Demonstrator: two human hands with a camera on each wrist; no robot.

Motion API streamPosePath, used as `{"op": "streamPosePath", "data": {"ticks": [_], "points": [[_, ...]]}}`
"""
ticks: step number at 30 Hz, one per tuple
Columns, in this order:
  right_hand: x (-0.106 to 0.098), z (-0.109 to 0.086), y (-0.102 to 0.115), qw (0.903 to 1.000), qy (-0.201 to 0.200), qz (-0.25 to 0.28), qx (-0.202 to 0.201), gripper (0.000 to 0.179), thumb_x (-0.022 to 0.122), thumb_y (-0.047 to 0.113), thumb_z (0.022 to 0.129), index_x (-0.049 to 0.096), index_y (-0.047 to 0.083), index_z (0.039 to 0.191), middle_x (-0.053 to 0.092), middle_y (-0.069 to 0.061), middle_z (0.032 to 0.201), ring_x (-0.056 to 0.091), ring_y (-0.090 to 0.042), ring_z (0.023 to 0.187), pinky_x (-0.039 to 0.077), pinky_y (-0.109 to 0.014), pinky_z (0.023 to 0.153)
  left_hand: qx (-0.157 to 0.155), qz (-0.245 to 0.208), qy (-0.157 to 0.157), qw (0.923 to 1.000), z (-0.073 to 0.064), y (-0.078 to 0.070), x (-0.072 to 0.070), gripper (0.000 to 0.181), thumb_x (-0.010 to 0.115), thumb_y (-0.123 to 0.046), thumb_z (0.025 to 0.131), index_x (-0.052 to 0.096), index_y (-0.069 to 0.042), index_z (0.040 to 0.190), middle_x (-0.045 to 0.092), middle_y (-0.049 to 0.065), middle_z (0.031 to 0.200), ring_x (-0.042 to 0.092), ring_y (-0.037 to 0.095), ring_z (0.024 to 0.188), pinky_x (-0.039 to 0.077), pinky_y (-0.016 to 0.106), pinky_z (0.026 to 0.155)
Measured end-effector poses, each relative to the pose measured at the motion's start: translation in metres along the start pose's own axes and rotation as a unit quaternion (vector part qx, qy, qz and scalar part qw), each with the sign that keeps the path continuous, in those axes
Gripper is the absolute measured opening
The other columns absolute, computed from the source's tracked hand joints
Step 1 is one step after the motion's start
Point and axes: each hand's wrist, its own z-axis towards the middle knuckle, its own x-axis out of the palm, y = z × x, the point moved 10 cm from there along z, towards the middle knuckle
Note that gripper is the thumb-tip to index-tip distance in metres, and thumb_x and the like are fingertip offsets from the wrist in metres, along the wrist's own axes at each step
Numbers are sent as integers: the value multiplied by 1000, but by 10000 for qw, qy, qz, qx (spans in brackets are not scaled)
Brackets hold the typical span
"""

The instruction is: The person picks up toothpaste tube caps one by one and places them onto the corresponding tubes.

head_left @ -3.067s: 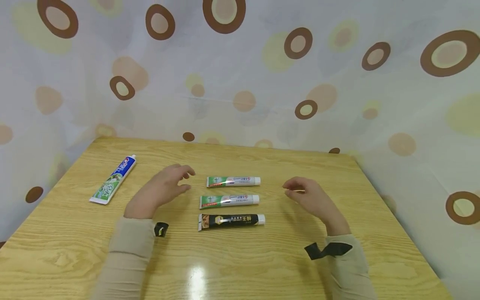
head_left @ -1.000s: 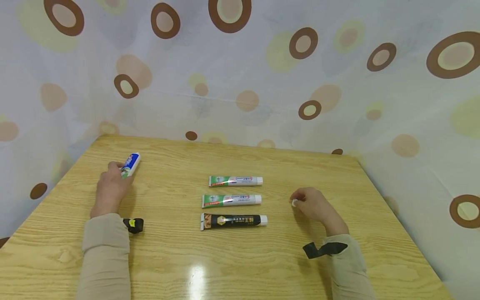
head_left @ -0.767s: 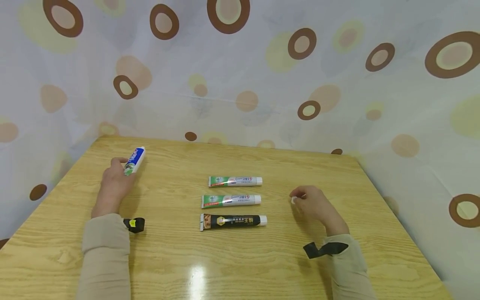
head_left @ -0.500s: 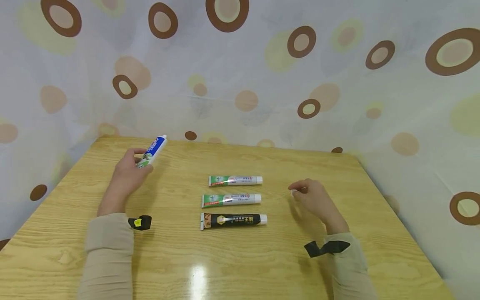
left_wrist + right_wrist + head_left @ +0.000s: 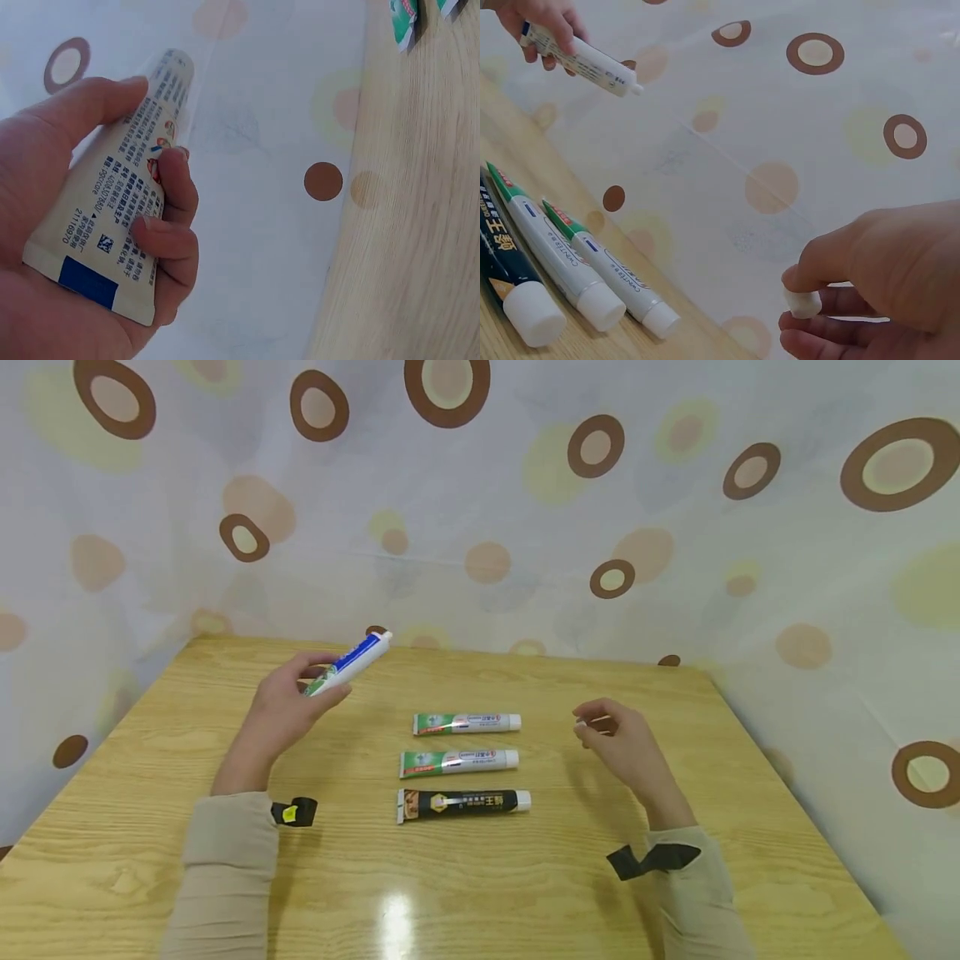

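Observation:
My left hand (image 5: pixel 288 706) grips a blue, white and green toothpaste tube (image 5: pixel 352 662), raised off the table at the left. Its nozzle end is bare, without a cap, and points up to the right. In the left wrist view the printed back of the toothpaste tube (image 5: pixel 112 202) faces the camera, fingers curled round its side. My right hand (image 5: pixel 626 743) pinches a small white cap (image 5: pixel 802 301) between thumb and fingers, above the table on the right. Between the hands lie two green-and-silver toothpaste tubes (image 5: pixel 480 722) and a black one (image 5: pixel 461 802), all capped.
The three lying tubes sit roughly parallel on the wooden table (image 5: pixel 465 885), caps to the right. A patterned sheet (image 5: pixel 480 510) hangs behind the table and along its sides. A black strap (image 5: pixel 656 860) dangles from the right wrist, another (image 5: pixel 296 812) from the left.
My left hand went to the tube lying at the far left, gripped it, then lifted it and carried it rightward. The white cap has come into my right hand's pinch, which rises slightly.

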Motion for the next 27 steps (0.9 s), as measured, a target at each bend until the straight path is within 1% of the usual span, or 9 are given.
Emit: {"op": "streamPosePath", "data": {"ticks": [4, 7, 11, 15, 18, 21, 24, 27], "points": [[-1, 0, 9, 9994, -205, 229, -140, 27, 64, 26, 98, 65, 7, 117, 67, -12, 112, 66, -22, 92, 54, -27, 77, 278, 7, 35, 9996, 0, -9, 6, 57, 68, -54, 89, 56, -29, 139, 58, 7, 139, 55, 32, 117, 47, 35, 80], [0, 1, 14, 9978, -253, 565, -236, 28, 65, 28, 98, 67, 7, 116, 69, -13, 110, 66, -20, 92, 55, -25, 77, 472, -60, 89, 9988, 1, -15, 12, 54, 71, -54, 87, 61, -30, 134, 63, 4, 132, 58, 28, 113, 48, 34, 81], [5, -2, 16, 9956, -176, 903, -192, 28, 64, 25, 98, 69, 7, 119, 67, -14, 118, 66, -9, 96, 54, -21, 82, 734, -234, 180, 9969, 0, -22, 21, 48, 75, -48, 86, 67, -28, 128, 66, 3, 128, 61, 24, 105, 50, 33, 80], [9, -3, 22, 9925, -96, 1189, -264, 29, 64, 19, 98, 69, 4, 122, 65, -14, 128, 63, -3, 104, 52, -18, 87, 844, -411, 248, 9953, 1, -27, 28, 42, 77, -44, 85, 70, -30, 124, 67, 3, 127, 60, 24, 101, 52, 32, 76], [11, -2, 26, 9888, -106, 1443, -370, 26, 64, 15, 97, 70, 3, 119, 64, -12, 131, 62, -2, 110, 52, -17, 90, 853, -478, 297, 9948, 1, -30, 31, 40, 79, -43, 83, 72, -32, 121, 67, 1, 127, 59, 24, 94, 51, 31, 70], [12, -2, 29, 9850, -157, 1661, -437, 24, 65, 14, 97, 72, 4, 117, 66, -11, 129, 63, -4, 110, 53, -18, 90, 919, -468, 393, 9939, 0, -35, 37, 39, 80, -40, 83, 73, -33, 120, 68, 1, 126, 57, 25, 86, 48, 30, 62], [14, -3, 32, 9822, -186, 1803, -499, 24, 66, 14, 96, 71, 5, 118, 67, -10, 125, 65, -9, 105, 54, -20, 88, 1111, -432, 520, 9915, -2, -43, 43, 38, 81, -38, 83, 73, -33, 119, 68, 0, 126, 57, 24, 85, 47, 29, 60], [16, -4, 37, 9811, -205, 1835, -577, 26, 68, 16, 95, 71, 6, 119, 68, -6, 120, 65, -10, 103, 54, -21, 88, 1389, -560, 646, 9866, -4, -52, 48, 37, 81, -34, 83, 73, -33, 119, 68, -1, 128, 61, 23, 91, 50, 29, 63]]}}
